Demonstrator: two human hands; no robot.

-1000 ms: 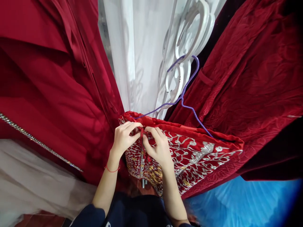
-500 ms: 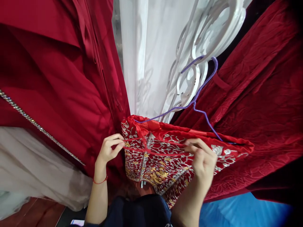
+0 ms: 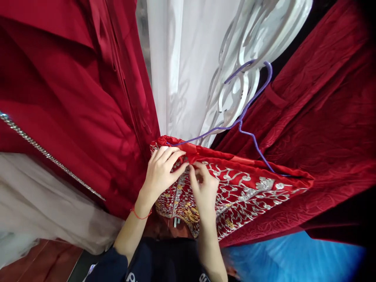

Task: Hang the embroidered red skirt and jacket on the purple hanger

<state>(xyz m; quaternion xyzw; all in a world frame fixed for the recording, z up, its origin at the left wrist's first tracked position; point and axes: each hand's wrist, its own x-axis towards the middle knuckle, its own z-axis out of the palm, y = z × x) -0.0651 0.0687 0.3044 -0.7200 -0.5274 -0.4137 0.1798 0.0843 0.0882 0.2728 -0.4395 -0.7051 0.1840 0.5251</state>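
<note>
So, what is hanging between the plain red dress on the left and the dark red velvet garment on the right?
In the head view, a white sheer fabric hangs between the plain red dress and the velvet garment, with white scrollwork beside it.

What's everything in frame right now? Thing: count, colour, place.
embroidered garment: 1, red with silver and gold embroidery, centre, draped over the hanger
wire hanger: 1, purple, upper centre-right, hooked on the scrollwork
scrollwork rack: 1, white, top centre-right
sheer fabric: 1, white, top centre
satin dress: 1, red, left
rhinestone trim: 1, silver, diagonal across the left
tulle: 1, off-white, lower left
velvet garment: 1, dark red, embossed, right
blue fabric: 1, bottom right
wrist string: 1, red, left wrist
left hand: on the garment's top edge
right hand: fingers pinched beside the left; what they grip is unclear
</note>
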